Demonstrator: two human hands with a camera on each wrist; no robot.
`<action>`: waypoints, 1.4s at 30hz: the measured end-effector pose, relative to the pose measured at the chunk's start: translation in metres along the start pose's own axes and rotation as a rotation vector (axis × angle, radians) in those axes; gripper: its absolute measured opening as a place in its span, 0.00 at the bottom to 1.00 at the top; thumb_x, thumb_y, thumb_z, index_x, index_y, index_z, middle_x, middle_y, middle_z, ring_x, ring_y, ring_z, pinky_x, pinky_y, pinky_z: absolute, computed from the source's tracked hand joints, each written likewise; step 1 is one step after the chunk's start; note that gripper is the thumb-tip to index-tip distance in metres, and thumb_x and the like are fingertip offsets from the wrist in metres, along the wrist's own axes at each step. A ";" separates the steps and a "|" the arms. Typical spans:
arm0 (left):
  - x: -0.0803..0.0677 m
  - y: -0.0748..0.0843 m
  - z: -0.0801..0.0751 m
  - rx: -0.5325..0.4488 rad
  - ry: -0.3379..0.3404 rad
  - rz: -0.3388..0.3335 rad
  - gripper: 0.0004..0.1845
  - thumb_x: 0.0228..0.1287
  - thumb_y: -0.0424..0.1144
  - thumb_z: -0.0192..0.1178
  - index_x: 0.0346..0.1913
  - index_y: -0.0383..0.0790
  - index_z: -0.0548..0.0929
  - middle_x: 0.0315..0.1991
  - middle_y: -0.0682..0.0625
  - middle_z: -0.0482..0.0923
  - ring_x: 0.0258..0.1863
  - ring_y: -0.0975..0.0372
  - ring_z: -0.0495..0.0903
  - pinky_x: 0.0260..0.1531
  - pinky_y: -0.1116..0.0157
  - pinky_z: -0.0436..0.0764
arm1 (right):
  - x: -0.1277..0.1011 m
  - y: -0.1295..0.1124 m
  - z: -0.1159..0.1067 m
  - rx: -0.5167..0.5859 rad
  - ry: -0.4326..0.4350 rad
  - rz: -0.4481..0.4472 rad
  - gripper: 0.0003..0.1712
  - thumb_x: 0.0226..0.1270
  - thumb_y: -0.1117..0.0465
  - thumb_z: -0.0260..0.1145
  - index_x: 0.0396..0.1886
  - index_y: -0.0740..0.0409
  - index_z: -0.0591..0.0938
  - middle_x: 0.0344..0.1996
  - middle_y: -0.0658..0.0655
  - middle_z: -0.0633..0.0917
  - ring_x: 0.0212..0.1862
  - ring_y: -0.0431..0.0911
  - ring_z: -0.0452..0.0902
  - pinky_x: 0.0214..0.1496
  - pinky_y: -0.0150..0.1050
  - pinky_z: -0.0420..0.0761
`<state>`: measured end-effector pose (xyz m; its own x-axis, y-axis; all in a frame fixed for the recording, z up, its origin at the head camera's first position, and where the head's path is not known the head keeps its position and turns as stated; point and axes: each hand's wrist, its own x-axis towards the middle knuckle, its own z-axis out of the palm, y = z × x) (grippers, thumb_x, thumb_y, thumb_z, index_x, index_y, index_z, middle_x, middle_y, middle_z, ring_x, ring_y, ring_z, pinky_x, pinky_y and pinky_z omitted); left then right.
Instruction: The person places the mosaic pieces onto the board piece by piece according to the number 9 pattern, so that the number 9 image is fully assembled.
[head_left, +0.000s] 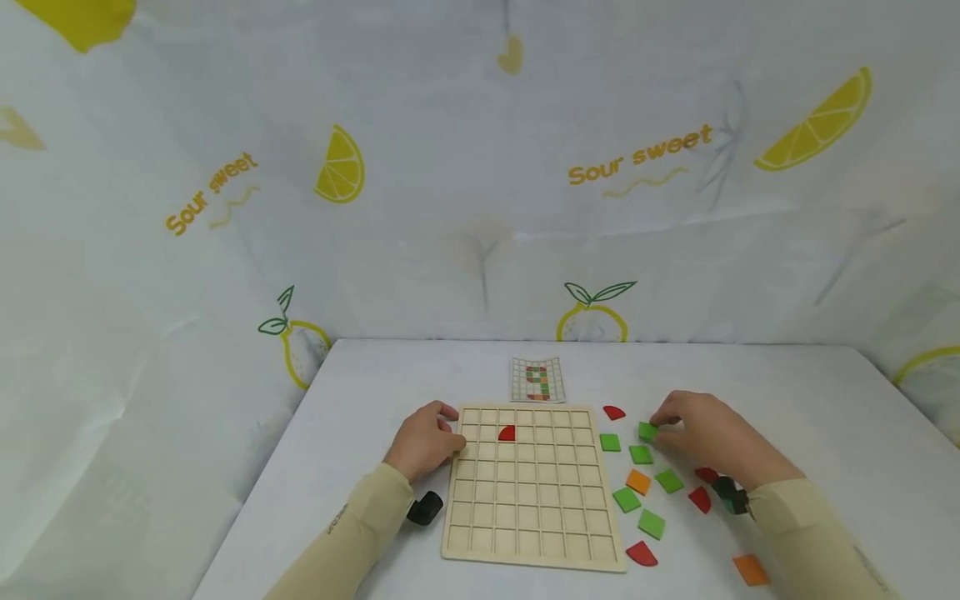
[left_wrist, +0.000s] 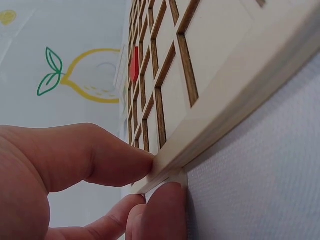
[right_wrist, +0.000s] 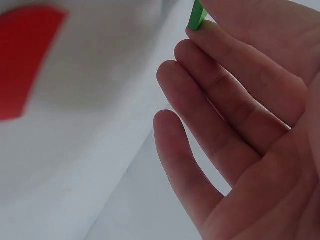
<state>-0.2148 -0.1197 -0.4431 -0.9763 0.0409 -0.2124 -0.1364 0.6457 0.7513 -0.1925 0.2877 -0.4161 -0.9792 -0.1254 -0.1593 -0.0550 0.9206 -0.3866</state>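
Observation:
A wooden grid board (head_left: 532, 492) lies flat on the table, with one red quarter-circle tile (head_left: 507, 433) in a cell of its second row. My left hand (head_left: 423, 442) grips the board's left edge near the upper corner; the left wrist view shows the thumb (left_wrist: 115, 157) on the rim and the fingers against its side. Right of the board, my right hand (head_left: 701, 429) pinches a green square tile (head_left: 647, 432) between thumb and index finger. In the right wrist view the other fingers (right_wrist: 200, 115) extend loosely, and only a sliver of the green tile (right_wrist: 196, 16) shows.
Several loose tiles lie right of the board: green squares (head_left: 651, 524), orange squares (head_left: 751, 570) and red quarter-circles (head_left: 642, 554). Behind the board sits a small pattern card (head_left: 537, 380) with a coloured grid figure. A lemon-print sheet (head_left: 450, 208) hangs behind the table.

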 end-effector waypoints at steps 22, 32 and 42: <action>0.001 0.003 0.000 0.000 0.000 0.019 0.22 0.60 0.35 0.70 0.58 0.38 0.83 0.39 0.48 0.79 0.28 0.61 0.80 0.31 0.65 0.75 | 0.035 -0.074 0.014 0.033 -0.002 -0.190 0.11 0.68 0.56 0.77 0.48 0.51 0.93 0.46 0.48 0.88 0.48 0.47 0.83 0.52 0.49 0.84; -0.003 0.001 -0.004 0.009 0.010 0.019 0.22 0.59 0.34 0.70 0.57 0.38 0.83 0.41 0.47 0.80 0.29 0.60 0.81 0.33 0.64 0.76 | 0.046 -0.114 0.031 0.059 -0.009 -0.253 0.09 0.69 0.58 0.77 0.48 0.50 0.93 0.47 0.47 0.88 0.52 0.46 0.85 0.58 0.51 0.85; 0.000 -0.001 -0.002 0.039 0.017 0.033 0.22 0.59 0.36 0.70 0.57 0.39 0.83 0.39 0.49 0.79 0.32 0.59 0.78 0.34 0.63 0.74 | 0.051 -0.132 0.047 0.028 -0.017 -0.305 0.07 0.69 0.59 0.77 0.45 0.50 0.93 0.51 0.49 0.89 0.54 0.49 0.86 0.55 0.49 0.86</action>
<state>-0.2155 -0.1223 -0.4429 -0.9829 0.0501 -0.1774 -0.0980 0.6733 0.7329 -0.2259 0.1428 -0.4157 -0.9150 -0.4008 -0.0473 -0.3401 0.8289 -0.4442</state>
